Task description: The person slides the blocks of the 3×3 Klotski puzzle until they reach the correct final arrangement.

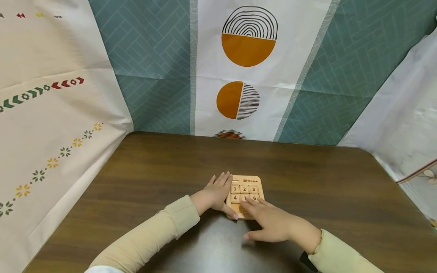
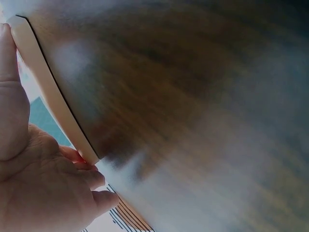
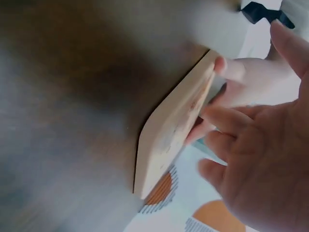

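A light wooden number slide puzzle (image 1: 250, 180) lies on the table, its square tiles showing 1, 2, 3 in the far row and 4, 7, 6 below. My left hand (image 1: 218, 193) rests along its left side, fingers stretched out and thumb at the near left corner; the left wrist view shows that hand (image 2: 43, 179) against the puzzle's side edge (image 2: 58, 96). My right hand (image 1: 273, 223) reaches over the lower right part with spread fingers, fingertips right at the tiles, hiding the near row's right side. In the right wrist view its fingers (image 3: 224, 121) hover close over the puzzle (image 3: 169, 130).
The dark brown wooden table (image 1: 164, 163) extends around the puzzle. Behind it hangs a green and white patterned cloth (image 1: 157, 76), with a white patterned cloth (image 1: 51, 132) on the left and another pale cloth (image 1: 403, 98) on the right.
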Demonstrator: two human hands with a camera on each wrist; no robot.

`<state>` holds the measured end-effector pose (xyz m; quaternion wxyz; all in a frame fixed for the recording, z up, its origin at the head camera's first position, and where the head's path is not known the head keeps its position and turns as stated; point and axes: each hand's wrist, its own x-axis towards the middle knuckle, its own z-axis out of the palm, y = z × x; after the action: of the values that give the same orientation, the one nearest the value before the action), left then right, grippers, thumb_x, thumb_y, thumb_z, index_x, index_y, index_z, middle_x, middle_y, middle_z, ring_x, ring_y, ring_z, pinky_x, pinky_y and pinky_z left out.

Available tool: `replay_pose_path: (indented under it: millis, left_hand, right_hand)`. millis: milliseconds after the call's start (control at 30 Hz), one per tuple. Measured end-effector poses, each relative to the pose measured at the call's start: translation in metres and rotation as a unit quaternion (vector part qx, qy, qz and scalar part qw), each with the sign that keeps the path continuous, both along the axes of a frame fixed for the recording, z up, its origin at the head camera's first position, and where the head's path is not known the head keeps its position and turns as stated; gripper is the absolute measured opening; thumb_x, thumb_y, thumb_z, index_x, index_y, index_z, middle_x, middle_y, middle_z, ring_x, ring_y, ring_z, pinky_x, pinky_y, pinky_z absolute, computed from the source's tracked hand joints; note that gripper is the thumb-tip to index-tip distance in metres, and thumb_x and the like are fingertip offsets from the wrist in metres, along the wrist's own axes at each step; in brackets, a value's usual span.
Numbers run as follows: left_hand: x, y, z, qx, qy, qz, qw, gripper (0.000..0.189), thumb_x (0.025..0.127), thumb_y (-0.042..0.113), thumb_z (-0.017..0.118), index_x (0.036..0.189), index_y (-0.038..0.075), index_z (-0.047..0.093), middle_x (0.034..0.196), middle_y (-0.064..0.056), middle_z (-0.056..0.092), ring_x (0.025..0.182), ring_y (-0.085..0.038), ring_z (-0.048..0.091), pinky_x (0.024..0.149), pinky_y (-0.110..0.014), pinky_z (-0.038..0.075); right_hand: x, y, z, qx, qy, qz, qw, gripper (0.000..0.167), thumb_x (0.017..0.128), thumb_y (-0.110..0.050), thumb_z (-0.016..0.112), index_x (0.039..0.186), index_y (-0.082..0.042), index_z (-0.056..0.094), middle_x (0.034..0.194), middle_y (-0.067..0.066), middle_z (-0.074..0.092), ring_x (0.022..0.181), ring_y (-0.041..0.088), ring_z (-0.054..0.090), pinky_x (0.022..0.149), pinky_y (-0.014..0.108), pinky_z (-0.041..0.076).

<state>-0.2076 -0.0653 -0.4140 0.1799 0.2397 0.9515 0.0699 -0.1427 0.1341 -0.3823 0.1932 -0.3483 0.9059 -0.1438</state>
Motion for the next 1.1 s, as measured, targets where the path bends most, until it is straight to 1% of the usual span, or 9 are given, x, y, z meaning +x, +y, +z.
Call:
replay_pose_path:
  millis: [100, 200, 367, 433, 567, 667, 867, 933, 1100]
  left_hand:
    - [0.002, 0.000, 0.000, -0.003, 0.001, -0.001, 1.0000, 0.129, 0.063, 0.071, 0.071, 0.153, 0.004, 0.008, 0.160, -0.012, 0.004, 0.148, -0.024, 0.004, 0.119, -0.044, 0.009]
    - [0.005, 0.002, -0.001, -0.004, -0.001, -0.005, 1.0000, 0.128, 0.064, 0.071, 0.071, 0.153, 0.005, 0.008, 0.160, -0.012, 0.004, 0.148, -0.024, 0.004, 0.119, -0.044, 0.009]
    - [0.006, 0.002, -0.001, -0.012, 0.003, -0.006, 0.9999, 0.128, 0.064, 0.072, 0.070, 0.153, 0.005, 0.008, 0.160, -0.011, 0.005, 0.148, -0.024, 0.005, 0.119, -0.044, 0.010]
    - [0.006, 0.001, 0.001, -0.015, 0.009, -0.003, 0.9999, 0.127, 0.064, 0.072, 0.070, 0.153, 0.005, 0.009, 0.160, -0.011, 0.005, 0.148, -0.024, 0.005, 0.119, -0.045, 0.010]
    - [0.005, -0.002, 0.001, -0.012, 0.014, 0.001, 0.9998, 0.127, 0.063, 0.071, 0.071, 0.153, 0.005, 0.009, 0.160, -0.012, 0.007, 0.148, -0.025, 0.007, 0.119, -0.045, 0.011]
    - [0.005, -0.003, -0.001, -0.009, 0.013, 0.001, 0.9999, 0.127, 0.063, 0.070, 0.072, 0.153, 0.004, 0.010, 0.160, -0.012, 0.007, 0.148, -0.025, 0.007, 0.119, -0.045, 0.011]
    - [0.004, -0.003, -0.002, -0.007, 0.005, -0.001, 1.0000, 0.127, 0.064, 0.071, 0.071, 0.153, 0.004, 0.009, 0.160, -0.012, 0.006, 0.148, -0.024, 0.006, 0.119, -0.044, 0.010]
    - [0.004, -0.003, -0.002, -0.007, 0.005, 0.000, 1.0000, 0.128, 0.064, 0.071, 0.071, 0.153, 0.004, 0.009, 0.160, -0.012, 0.006, 0.148, -0.024, 0.006, 0.119, -0.044, 0.010]
    - [0.002, -0.001, 0.000, -0.003, 0.004, -0.001, 1.0000, 0.127, 0.065, 0.070, 0.071, 0.153, 0.004, 0.008, 0.160, -0.012, 0.004, 0.148, -0.025, 0.004, 0.119, -0.045, 0.009]
  right_hand:
    - [-0.010, -0.007, -0.003, -0.006, 0.006, -0.001, 1.0000, 0.087, 0.088, -0.052, 0.060, 0.148, 0.001, 0.027, 0.153, 0.021, 0.027, 0.143, 0.036, 0.021, 0.114, 0.054, 0.019]
    - [-0.014, -0.011, -0.007, 0.003, -0.001, -0.008, 1.0000, 0.089, 0.087, -0.052, 0.061, 0.149, 0.001, 0.025, 0.153, 0.022, 0.026, 0.143, 0.037, 0.021, 0.114, 0.053, 0.020]
    - [-0.009, -0.015, -0.011, 0.007, -0.015, -0.024, 0.9996, 0.092, 0.085, -0.054, 0.063, 0.149, 0.000, 0.025, 0.153, 0.022, 0.026, 0.141, 0.042, 0.022, 0.114, 0.054, 0.021]
    - [-0.005, -0.016, -0.010, 0.008, -0.019, -0.025, 0.9995, 0.092, 0.084, -0.055, 0.062, 0.150, -0.001, 0.025, 0.154, 0.021, 0.025, 0.142, 0.040, 0.022, 0.114, 0.053, 0.020]
    - [0.004, -0.017, -0.007, 0.004, -0.025, -0.011, 0.9996, 0.093, 0.084, -0.058, 0.060, 0.149, -0.001, 0.026, 0.154, 0.020, 0.025, 0.142, 0.037, 0.023, 0.114, 0.053, 0.021]
    - [0.008, -0.014, -0.006, -0.010, -0.035, -0.016, 0.9992, 0.094, 0.085, -0.060, 0.058, 0.150, -0.001, 0.025, 0.155, 0.019, 0.024, 0.143, 0.037, 0.022, 0.113, 0.054, 0.021]
    - [0.003, 0.001, -0.005, -0.035, -0.041, -0.068, 0.9963, 0.093, 0.087, -0.056, 0.059, 0.149, 0.004, 0.023, 0.154, 0.026, 0.022, 0.142, 0.043, 0.018, 0.113, 0.057, 0.019]
    - [0.000, 0.004, -0.005, -0.035, -0.049, -0.073, 0.9955, 0.093, 0.087, -0.055, 0.059, 0.148, 0.006, 0.023, 0.153, 0.027, 0.021, 0.141, 0.046, 0.017, 0.113, 0.058, 0.018]
    - [-0.004, 0.002, -0.006, -0.041, -0.058, -0.070, 0.9950, 0.093, 0.087, -0.054, 0.060, 0.148, 0.006, 0.024, 0.154, 0.025, 0.021, 0.142, 0.044, 0.016, 0.113, 0.058, 0.017]
